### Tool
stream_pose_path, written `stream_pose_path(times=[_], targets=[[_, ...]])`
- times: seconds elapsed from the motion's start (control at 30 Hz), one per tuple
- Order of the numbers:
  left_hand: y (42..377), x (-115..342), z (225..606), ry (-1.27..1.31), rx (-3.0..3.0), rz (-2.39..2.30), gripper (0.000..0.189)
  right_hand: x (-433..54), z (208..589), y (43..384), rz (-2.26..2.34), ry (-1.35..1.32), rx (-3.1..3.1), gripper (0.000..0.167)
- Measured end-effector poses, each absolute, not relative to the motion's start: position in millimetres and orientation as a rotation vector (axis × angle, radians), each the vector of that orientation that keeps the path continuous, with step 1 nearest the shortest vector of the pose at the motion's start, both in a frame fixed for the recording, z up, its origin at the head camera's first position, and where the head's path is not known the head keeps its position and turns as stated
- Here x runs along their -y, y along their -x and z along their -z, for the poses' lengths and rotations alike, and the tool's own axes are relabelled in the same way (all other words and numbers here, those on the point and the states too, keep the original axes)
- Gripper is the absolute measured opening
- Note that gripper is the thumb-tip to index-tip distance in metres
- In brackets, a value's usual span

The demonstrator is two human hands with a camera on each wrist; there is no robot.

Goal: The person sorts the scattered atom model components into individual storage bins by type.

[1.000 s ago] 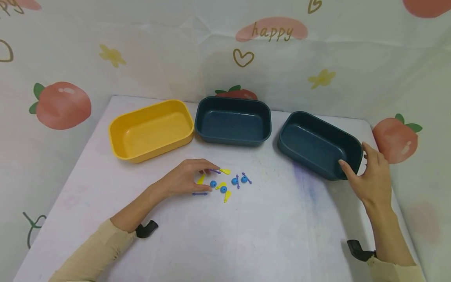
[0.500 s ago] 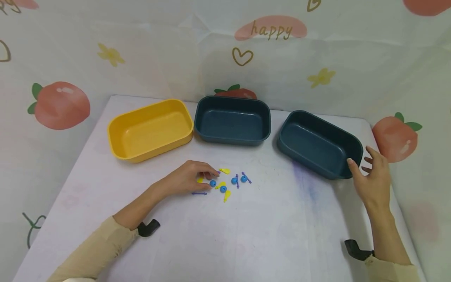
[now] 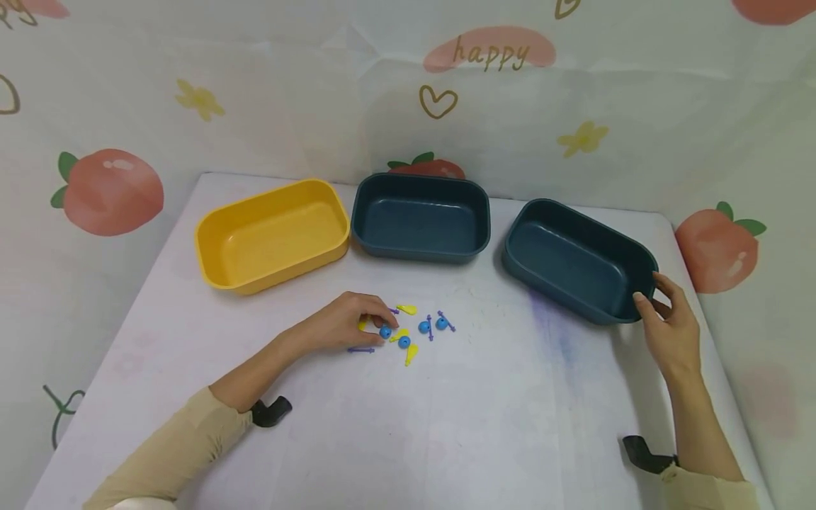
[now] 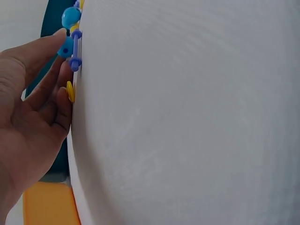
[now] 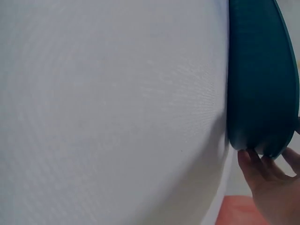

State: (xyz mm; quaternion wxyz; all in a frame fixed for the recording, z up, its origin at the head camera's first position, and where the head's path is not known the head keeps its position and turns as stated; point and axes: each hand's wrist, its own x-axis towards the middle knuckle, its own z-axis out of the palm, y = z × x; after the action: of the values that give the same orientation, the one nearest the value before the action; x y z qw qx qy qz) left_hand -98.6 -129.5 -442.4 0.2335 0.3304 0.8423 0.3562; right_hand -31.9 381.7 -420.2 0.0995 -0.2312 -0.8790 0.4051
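Around a blue bead point(image 3: 385, 332) with a hole, the thumb and index finger of my left hand point(image 3: 344, 322) close in a pinch. The same blue bead point(image 4: 66, 47) shows between those fingertips in the left wrist view. Close about them lie more blue beads point(image 3: 404, 342), yellow teardrop-shaped pieces point(image 3: 411, 354) and purple rods with knobbed ends point(image 3: 361, 350). Part of one yellow piece is hidden behind the left hand. My right hand point(image 3: 672, 333) touches the near right end of the right dark teal bin point(image 3: 574, 262), its thumb and fingers loosely bent against the outside.
A yellow bin point(image 3: 274, 237) stands at the back left, and a second dark teal bin point(image 3: 421, 219) at the back middle. All sit on a white table point(image 3: 446, 439). A patterned cloth point(image 3: 357, 99) hangs behind. Dark wrist mounts point(image 3: 272, 411) stick out from both sleeves.
The left hand has drawn its fingertips in around the blue bead. The right hand's thumb has moved off the bin's inside to its end, and the fingers have come against the end again.
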Motion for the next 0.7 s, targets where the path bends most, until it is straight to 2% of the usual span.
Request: stream_pose_path(times=[0.3, 0.7], targets=[[100, 127, 446, -0.932, -2.294, -0.971, 0.025, -385, 427, 31, -1.422, 0.643, 2.495, 0.056], [102, 125, 446, -0.954, -2.314, -0.946, 0.022, -389, 432, 31, -1.458, 0.546, 2.511, 0.058]])
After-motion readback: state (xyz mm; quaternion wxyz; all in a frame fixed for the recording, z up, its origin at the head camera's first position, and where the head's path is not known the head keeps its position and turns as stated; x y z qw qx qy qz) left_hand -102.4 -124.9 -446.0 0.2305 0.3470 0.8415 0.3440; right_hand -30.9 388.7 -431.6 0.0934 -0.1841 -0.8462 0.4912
